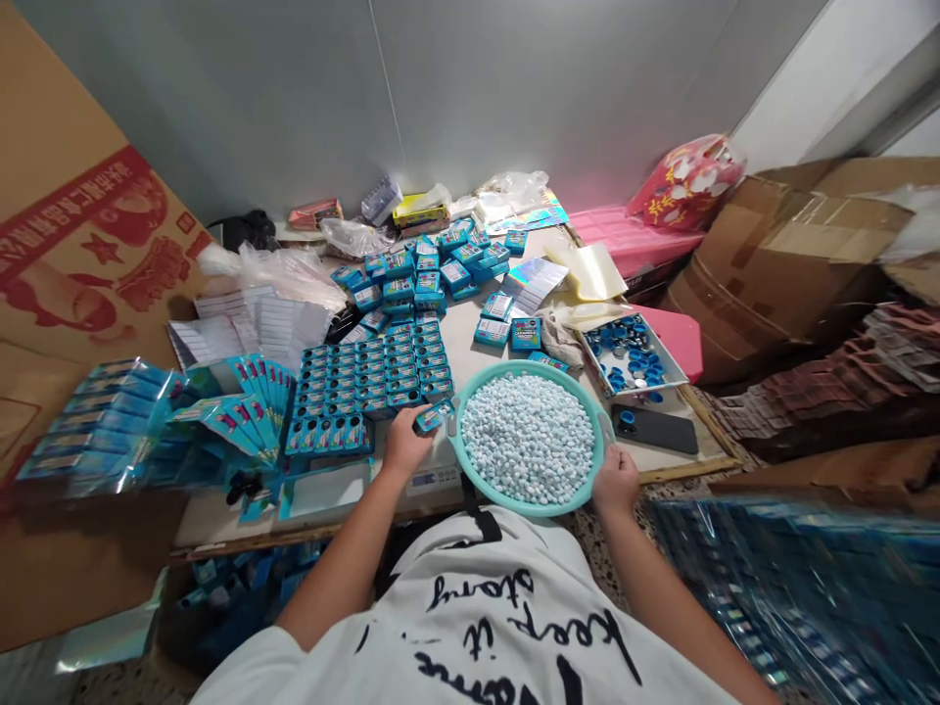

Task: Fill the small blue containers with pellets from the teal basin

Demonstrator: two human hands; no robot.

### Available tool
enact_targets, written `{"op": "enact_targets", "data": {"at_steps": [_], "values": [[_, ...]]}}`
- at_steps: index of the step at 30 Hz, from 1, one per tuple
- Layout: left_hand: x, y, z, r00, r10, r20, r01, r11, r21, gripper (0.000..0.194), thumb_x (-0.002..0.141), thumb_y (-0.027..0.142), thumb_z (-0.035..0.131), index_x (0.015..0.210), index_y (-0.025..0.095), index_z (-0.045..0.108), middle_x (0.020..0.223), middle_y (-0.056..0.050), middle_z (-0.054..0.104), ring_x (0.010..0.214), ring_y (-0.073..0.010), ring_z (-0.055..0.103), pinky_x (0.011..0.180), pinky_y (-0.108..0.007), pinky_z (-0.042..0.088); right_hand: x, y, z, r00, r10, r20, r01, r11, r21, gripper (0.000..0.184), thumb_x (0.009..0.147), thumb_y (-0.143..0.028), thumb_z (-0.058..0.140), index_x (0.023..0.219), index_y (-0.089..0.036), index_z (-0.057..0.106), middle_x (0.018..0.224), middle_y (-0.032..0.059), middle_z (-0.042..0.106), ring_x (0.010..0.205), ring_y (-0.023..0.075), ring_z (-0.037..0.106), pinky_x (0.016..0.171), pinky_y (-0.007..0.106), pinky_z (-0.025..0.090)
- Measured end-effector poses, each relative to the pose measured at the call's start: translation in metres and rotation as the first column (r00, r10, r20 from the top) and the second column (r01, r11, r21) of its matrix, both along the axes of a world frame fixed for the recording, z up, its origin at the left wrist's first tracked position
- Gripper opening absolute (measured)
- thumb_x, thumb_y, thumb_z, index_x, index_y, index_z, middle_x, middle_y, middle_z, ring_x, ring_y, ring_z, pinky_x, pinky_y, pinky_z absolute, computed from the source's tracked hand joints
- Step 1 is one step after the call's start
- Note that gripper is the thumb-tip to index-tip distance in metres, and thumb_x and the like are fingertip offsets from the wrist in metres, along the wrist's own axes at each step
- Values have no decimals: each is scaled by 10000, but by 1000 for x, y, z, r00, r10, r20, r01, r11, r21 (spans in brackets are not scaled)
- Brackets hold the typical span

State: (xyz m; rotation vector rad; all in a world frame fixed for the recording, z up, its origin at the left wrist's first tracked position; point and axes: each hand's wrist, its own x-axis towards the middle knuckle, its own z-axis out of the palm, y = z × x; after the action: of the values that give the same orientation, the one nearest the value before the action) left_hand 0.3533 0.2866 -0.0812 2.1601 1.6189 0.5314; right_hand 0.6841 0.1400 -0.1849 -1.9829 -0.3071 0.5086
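My left hand point(406, 444) grips a small blue box point(433, 416) beside the left rim of a turquoise basin point(466, 450). Pale blue and white pellets point(529, 431) fill that basin. On its right side, my right hand point(615, 480) has its fingers closed around the basin's handle. Rows of upright blue boxes point(371, 372) with dark round openings stand left of the basin. A pile of blue boxes point(426, 269) lies farther back, and a few more boxes point(526, 334) rest just behind the basin.
A white tray point(668, 367) of blue-rimmed ring-like pieces and a dark phone point(656, 429) are at right. Flat blue cartons point(242, 406) fan out at left. A white scale point(433, 478) sits at the front edge. Large cardboard boxes point(785, 255) flank the table.
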Motion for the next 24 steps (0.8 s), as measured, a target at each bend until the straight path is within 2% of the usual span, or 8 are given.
{"op": "enact_targets", "data": {"at_steps": [5, 7, 9, 12, 15, 17, 20, 24], "values": [[-21, 3, -30, 993, 115, 27, -109, 981, -161, 354, 811, 258, 736, 1130, 133, 649, 1015, -96, 718, 896, -210, 698, 806, -399, 596, 1, -1, -2, 1000, 21, 10, -21, 1000, 6, 426, 822, -604, 419, 713, -204, 519, 674, 36, 545, 688, 213, 475, 674, 340, 404], [-25, 3, -33, 991, 136, 17, -130, 970, -208, 337, 825, 281, 736, 1111, 126, 647, 998, -86, 716, 885, -198, 696, 804, -394, 597, 2, -2, -4, 1000, 27, 15, -27, 1000, 6, 425, 823, -602, 416, 717, -203, 519, 685, 38, 551, 698, 216, 483, 686, 345, 406], [-28, 4, -30, 986, 166, -1, -162, 958, -236, 403, 813, 292, 751, 1159, 126, 629, 1026, -99, 711, 884, -203, 696, 792, -391, 595, 3, -2, -6, 999, 28, 22, -28, 1000, 6, 432, 822, -607, 416, 734, -199, 529, 709, 45, 566, 713, 222, 493, 700, 353, 409], [-33, 9, -12, 980, 196, -27, -196, 942, -271, 579, 683, 287, 848, 1194, 130, 628, 1101, -150, 711, 906, -239, 704, 756, -376, 590, 3, -2, -9, 999, 30, 29, -30, 1000, 6, 457, 819, -628, 416, 747, -195, 539, 716, 51, 573, 716, 229, 500, 697, 364, 411], [-40, 19, 15, 975, 220, -35, -221, 937, -272, 662, 549, 268, 907, 1154, 144, 668, 1200, -208, 689, 1030, -329, 691, 770, -382, 575, 3, -2, -10, 999, 33, 29, -33, 999, 9, 467, 819, -636, 411, 745, -193, 540, 701, 49, 568, 703, 228, 500, 687, 365, 415], [-45, 25, 33, 970, 239, -37, -241, 937, -252, 669, 545, 291, 901, 1161, 156, 677, 1263, -213, 664, 1128, -373, 652, 828, -407, 558, 3, -2, -10, 999, 34, 31, -34, 999, 11, 465, 818, -631, 412, 747, -191, 543, 701, 49, 570, 698, 224, 500, 680, 360, 415], [-48, 30, 54, 966, 256, -35, -256, 936, -239, 663, 602, 353, 865, 1206, 167, 667, 1307, -185, 646, 1191, -372, 618, 909, -424, 531, 4, -2, -10, 999, 39, 33, -39, 999, 8, 464, 815, -632, 418, 739, -192, 544, 692, 45, 570, 683, 216, 491, 666, 351, 404], [-46, 27, 65, 960, 276, -54, -280, 922, -267, 711, 656, 376, 826, 1297, 155, 613, 1396, -185, 577, 1244, -362, 582, 950, -414, 516, 4, -2, -10, 999, 33, 38, -34, 999, 11, 484, 812, -651, 415, 762, -190, 552, 714, 46, 580, 714, 217, 497, 677, 344, 399]]}}
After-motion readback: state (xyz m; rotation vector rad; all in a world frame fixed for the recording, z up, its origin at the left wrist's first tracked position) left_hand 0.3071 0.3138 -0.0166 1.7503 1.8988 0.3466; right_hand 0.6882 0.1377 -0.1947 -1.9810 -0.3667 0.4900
